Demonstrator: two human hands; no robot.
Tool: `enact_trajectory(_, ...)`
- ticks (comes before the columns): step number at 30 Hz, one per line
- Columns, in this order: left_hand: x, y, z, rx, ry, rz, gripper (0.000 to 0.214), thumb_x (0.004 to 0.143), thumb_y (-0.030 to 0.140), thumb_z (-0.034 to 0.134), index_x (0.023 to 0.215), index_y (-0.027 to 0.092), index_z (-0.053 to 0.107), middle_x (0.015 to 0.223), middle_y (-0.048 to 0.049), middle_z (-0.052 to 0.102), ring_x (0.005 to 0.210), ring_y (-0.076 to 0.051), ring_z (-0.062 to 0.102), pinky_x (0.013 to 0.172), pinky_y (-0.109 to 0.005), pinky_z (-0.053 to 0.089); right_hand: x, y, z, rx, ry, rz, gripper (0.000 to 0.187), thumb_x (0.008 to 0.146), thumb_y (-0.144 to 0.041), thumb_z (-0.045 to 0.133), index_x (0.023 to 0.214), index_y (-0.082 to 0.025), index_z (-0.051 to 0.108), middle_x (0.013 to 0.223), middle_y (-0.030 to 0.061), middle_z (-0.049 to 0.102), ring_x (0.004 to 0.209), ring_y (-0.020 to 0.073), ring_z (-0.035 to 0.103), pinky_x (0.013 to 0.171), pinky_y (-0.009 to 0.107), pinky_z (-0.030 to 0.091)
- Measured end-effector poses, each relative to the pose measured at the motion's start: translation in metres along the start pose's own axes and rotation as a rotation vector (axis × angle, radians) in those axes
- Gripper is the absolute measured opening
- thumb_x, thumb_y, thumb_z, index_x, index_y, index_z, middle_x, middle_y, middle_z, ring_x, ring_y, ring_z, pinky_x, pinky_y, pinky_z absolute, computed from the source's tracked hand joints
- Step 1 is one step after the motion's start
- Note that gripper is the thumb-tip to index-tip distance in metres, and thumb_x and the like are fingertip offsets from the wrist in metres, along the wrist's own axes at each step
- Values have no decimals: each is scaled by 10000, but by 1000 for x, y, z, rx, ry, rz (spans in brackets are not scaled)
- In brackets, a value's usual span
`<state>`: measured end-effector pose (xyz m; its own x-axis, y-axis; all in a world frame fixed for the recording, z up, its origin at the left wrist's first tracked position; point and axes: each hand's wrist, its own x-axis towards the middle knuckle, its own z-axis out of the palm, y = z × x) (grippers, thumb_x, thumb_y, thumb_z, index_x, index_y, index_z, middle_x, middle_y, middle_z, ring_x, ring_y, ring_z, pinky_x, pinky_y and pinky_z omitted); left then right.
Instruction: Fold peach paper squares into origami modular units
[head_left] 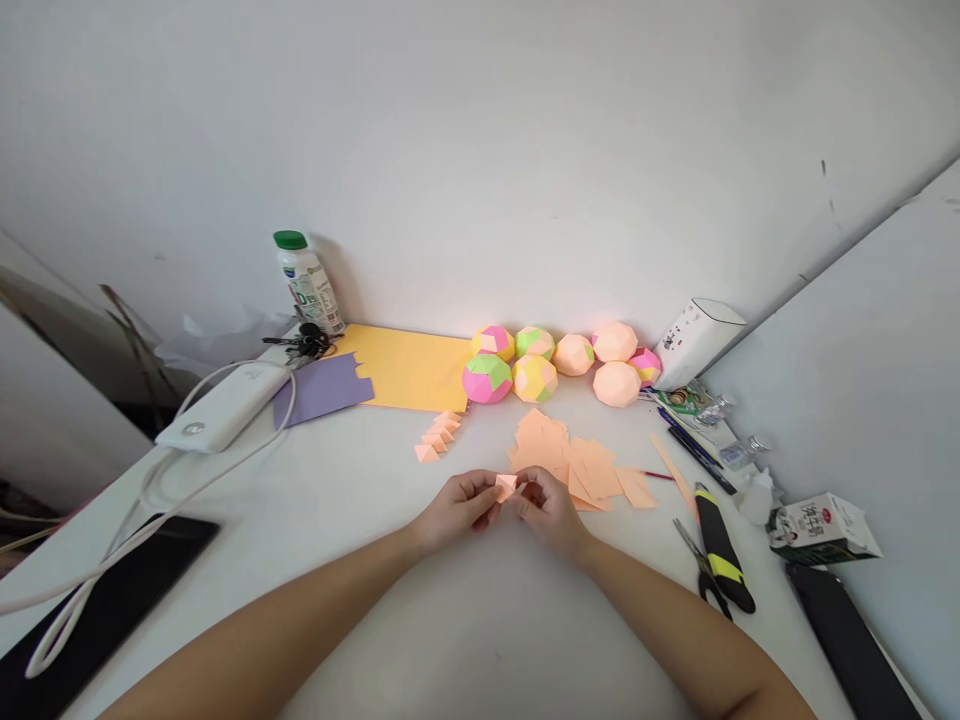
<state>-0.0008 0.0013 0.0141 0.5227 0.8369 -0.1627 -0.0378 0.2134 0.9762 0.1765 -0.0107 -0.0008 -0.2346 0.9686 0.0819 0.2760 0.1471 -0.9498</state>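
Note:
Between my two hands is a small folded piece of peach paper (505,487), held up over the white table. My left hand (466,502) pinches its left side with thumb and fingers. On its right edge, the fingers of my right hand (546,505) are closed. Just behind my right hand lies a loose pile of flat peach paper pieces (541,440). A short overlapping row of folded peach paper pieces (438,437) rests beyond my left hand.
Several many-faced paper balls (534,379) line the wall. Yellow card (409,365) and purple card (322,390) lie left, near a white power strip (223,408) and its cable. On the right are scissors (703,568), a utility knife (721,548), pens (694,445) and a milk carton (823,528).

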Motion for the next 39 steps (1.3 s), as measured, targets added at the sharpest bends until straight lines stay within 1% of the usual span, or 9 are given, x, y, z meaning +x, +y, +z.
enact_trajectory(2, 0, -4, -1, 12, -6, -5, 329, 795, 479, 520, 812, 155, 574, 534, 34, 497, 442, -78, 413, 456, -207, 320, 0, 0, -1, -4, -39, -7, 168, 804, -330, 571, 878, -183, 537, 653, -20, 517, 553, 100, 495, 521, 225, 419)
enact_trajectory(5, 1, -8, -2, 26, -7, -10, 328, 792, 477, 523, 821, 156, 576, 514, 39, 495, 429, -77, 408, 446, -203, 312, 0, 0, -2, 26, -52, -29, 162, 799, -327, 579, 859, -180, 548, 760, 5, 545, 569, 93, 494, 527, 226, 427)
enact_trajectory(11, 1, -9, -2, 10, 23, -10, 307, 782, 459, 545, 717, 159, 528, 515, 33, 508, 437, -81, 430, 451, -204, 337, 0, 0, -2, 91, -71, -36, 147, 795, -316, 574, 828, -175, 550, 784, 17, 543, 589, 97, 489, 531, 231, 436)
enact_trajectory(14, 0, -10, 1, 45, 64, 16, 327, 781, 482, 538, 718, 161, 521, 536, 28, 512, 471, -93, 457, 462, -205, 340, -1, -1, -2, 103, -94, -9, 144, 813, -314, 542, 819, -171, 540, 735, 14, 553, 571, 97, 486, 514, 225, 423)
enact_trajectory(20, -2, -10, 4, 131, 49, 78, 319, 793, 467, 527, 805, 156, 598, 660, -7, 582, 528, -107, 517, 491, -217, 377, -1, -6, 0, 67, -91, 57, 161, 808, -320, 546, 776, -162, 531, 701, 15, 591, 558, 91, 479, 493, 207, 387)
enact_trajectory(26, -3, -13, 8, 216, 73, 132, 274, 811, 415, 509, 873, 172, 621, 695, -22, 631, 617, -150, 583, 589, -256, 444, 0, -4, 0, 66, -76, 84, 111, 774, -265, 561, 745, -160, 535, 664, -1, 571, 543, 88, 471, 481, 199, 372)
enact_trajectory(30, -5, -13, 9, 236, 84, 135, 255, 820, 392, 494, 848, 165, 607, 698, -26, 626, 620, -151, 584, 594, -262, 448, 0, -5, 2, 69, -83, 106, 68, 767, -221, 539, 732, -165, 522, 655, -13, 555, 541, 85, 458, 494, 201, 362)
enact_trajectory(34, -5, -11, 9, 248, 79, 124, 249, 827, 379, 486, 852, 160, 601, 707, -24, 616, 608, -140, 577, 580, -251, 441, -1, -9, 4, 79, -45, 120, 119, 757, -254, 559, 692, -165, 516, 619, -19, 541, 520, 83, 438, 472, 198, 341)
enact_trajectory(39, -5, -10, 8, 259, 67, 127, 256, 835, 375, 475, 839, 152, 600, 676, -9, 579, 560, -114, 535, 543, -231, 410, -2, -10, 8, 11, 15, 91, 151, 750, -263, 566, 657, -160, 507, 595, -11, 538, 516, 89, 438, 467, 206, 345)
